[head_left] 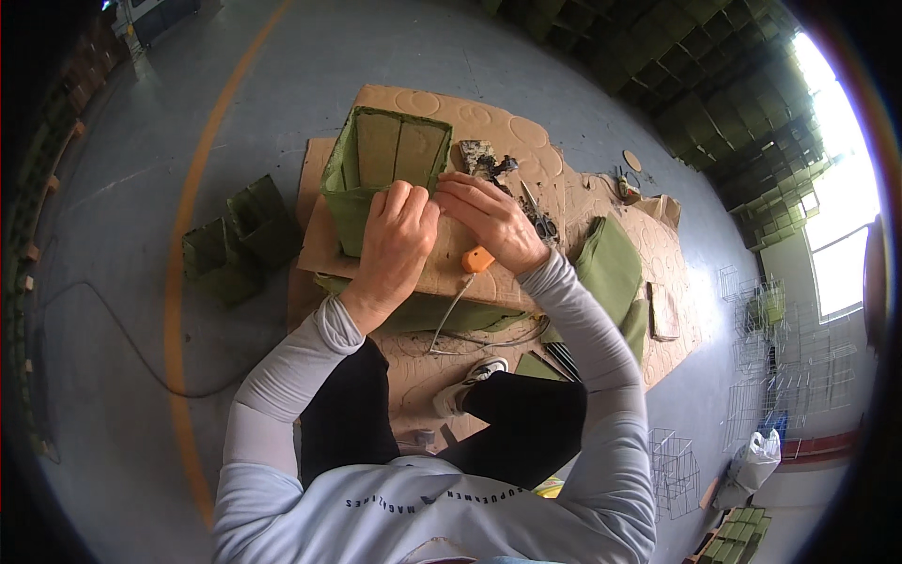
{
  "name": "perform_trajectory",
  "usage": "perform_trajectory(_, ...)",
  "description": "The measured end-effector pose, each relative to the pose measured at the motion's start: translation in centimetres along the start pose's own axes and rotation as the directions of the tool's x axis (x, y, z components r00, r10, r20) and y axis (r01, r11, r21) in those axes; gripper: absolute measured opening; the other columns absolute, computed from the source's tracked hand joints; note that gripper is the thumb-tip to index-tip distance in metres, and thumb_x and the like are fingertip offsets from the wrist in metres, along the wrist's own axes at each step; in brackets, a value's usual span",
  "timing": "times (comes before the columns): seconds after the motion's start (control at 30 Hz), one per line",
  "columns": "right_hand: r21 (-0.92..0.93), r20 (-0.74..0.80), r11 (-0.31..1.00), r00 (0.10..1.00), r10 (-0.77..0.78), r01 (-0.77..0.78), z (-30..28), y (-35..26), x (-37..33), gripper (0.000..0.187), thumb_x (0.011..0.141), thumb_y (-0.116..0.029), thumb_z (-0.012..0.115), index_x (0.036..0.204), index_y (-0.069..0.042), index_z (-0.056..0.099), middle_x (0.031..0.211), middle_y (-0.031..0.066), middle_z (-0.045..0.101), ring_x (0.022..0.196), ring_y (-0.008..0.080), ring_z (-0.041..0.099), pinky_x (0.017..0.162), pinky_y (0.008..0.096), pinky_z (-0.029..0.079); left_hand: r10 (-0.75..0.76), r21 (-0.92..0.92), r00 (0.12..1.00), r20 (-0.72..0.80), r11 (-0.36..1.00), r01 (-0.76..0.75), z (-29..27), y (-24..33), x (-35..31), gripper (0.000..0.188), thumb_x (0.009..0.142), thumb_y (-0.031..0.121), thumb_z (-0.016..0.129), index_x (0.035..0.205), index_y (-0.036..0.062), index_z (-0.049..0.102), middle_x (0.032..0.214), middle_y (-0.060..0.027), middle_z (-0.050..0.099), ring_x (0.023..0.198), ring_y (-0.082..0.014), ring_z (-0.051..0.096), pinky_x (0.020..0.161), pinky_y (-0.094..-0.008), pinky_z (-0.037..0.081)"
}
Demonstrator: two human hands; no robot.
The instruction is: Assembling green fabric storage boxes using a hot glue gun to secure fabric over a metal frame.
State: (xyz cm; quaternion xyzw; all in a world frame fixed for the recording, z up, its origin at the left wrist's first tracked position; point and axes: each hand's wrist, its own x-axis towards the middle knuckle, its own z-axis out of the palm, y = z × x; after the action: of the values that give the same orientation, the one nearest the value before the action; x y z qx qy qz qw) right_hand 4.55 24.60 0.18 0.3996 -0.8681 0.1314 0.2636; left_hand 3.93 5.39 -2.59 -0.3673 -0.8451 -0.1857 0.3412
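A green fabric box [353, 209] with an open top and brown inner panels stands in front of me on a cardboard-topped surface. At its near right corner my left hand [393, 246] is closed, fingers curled in a pinch on the rim. My right hand [490, 218] meets it there, its fingers pressed together at the same edge; the thumb is mostly hidden. What lies between the fingertips is too small to make out. Below the right palm sits an orange tool handle [477, 259] with a grey cord, apparently not held.
Black-handled scissors [545, 226] and dark scraps lie right of my right hand. Folded green fabric [609, 268] is farther right on the cardboard. Two green boxes [263, 221] stand on the floor at left. Wire frames [752, 376] and stacked green boxes [695, 85] are at right.
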Motion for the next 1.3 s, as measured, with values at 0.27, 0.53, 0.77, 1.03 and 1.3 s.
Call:
perform_trajectory(0.27, 0.098, 0.386, 0.956, 0.875, -0.292, 0.276, -2.1, 1.7, 4.1, 0.019, 0.068, -0.007, 0.066, 0.085, 0.002, 0.064, 0.092, 0.0086, 0.061, 0.102, 0.0264, 0.059, 0.084, 0.0349, 0.054, -0.017, -0.237, 0.999, 0.041, 0.971, 0.026, -1.6, -0.6, 0.0, 0.011, 0.077, 0.006, 0.067, 0.085, -0.0006, 0.063, 0.087, -0.0086, 0.053, 0.09, -0.0246, 0.051, 0.08, -0.037, 0.045)
perform_trajectory(0.53, -0.046, 0.74, 0.963, 0.656, -0.146, 0.266, -3.0, 2.1, 7.8, 0.015, 0.08, -0.005, 0.06, 0.091, 0.0, 0.068, 0.093, 0.0118, 0.067, 0.095, 0.0284, 0.065, 0.078, 0.0355, 0.055, 0.063, -0.225, 0.987, 0.146, 0.974, -0.029, -1.2, -1.7, 1.2, 0.009, 0.081, 0.011, 0.066, 0.087, 0.0039, 0.067, 0.088, -0.0054, 0.058, 0.09, -0.0227, 0.051, 0.082, -0.0363, 0.042)
perform_trajectory(0.77, 0.135, 0.056, 0.988, 0.997, 0.061, -0.068, -3.4, 1.3, 1.7, 0.03, 0.08, -0.003, 0.064, 0.11, 0.003, 0.065, 0.113, 0.0155, 0.065, 0.107, 0.031, 0.062, 0.094, 0.0368, 0.051, 0.056, -0.189, 0.993, 0.102, 0.981, -0.036, -1.3, -1.3, 1.5, 0.013, 0.079, 0.015, 0.07, 0.075, 0.0043, 0.063, 0.081, -0.0054, 0.054, 0.089, -0.0222, 0.051, 0.082, -0.036, 0.041)
perform_trajectory(1.03, 0.029, 0.326, 0.999, 0.945, 0.003, -0.013, -2.6, -0.4, 2.5, 0.028, 0.083, -0.004, 0.062, 0.109, 0.006, 0.061, 0.122, 0.0197, 0.06, 0.117, 0.034, 0.057, 0.101, 0.0392, 0.048, 0.013, -0.213, 0.999, 0.036, 0.977, -0.005, -0.8, -1.4, 1.2, 0.01, 0.077, 0.01, 0.071, 0.076, 0.0037, 0.063, 0.082, -0.0048, 0.052, 0.087, -0.0224, 0.051, 0.083, -0.0358, 0.042)
perform_trajectory(1.3, 0.05, 0.411, 0.998, 0.91, -0.061, 0.045, -2.1, 2.8, 3.2, 0.017, 0.085, -0.015, 0.065, 0.092, 0.0, 0.064, 0.093, 0.0131, 0.063, 0.091, 0.0294, 0.065, 0.081, 0.0388, 0.055, -0.053, -0.138, 0.96, -0.274, 0.99, 0.016, -1.9, -2.8, 1.8, 0.013, 0.075, 0.007, 0.07, 0.087, 0.0026, 0.068, 0.09, -0.005, 0.061, 0.095, -0.0224, 0.057, 0.084, -0.0367, 0.047)
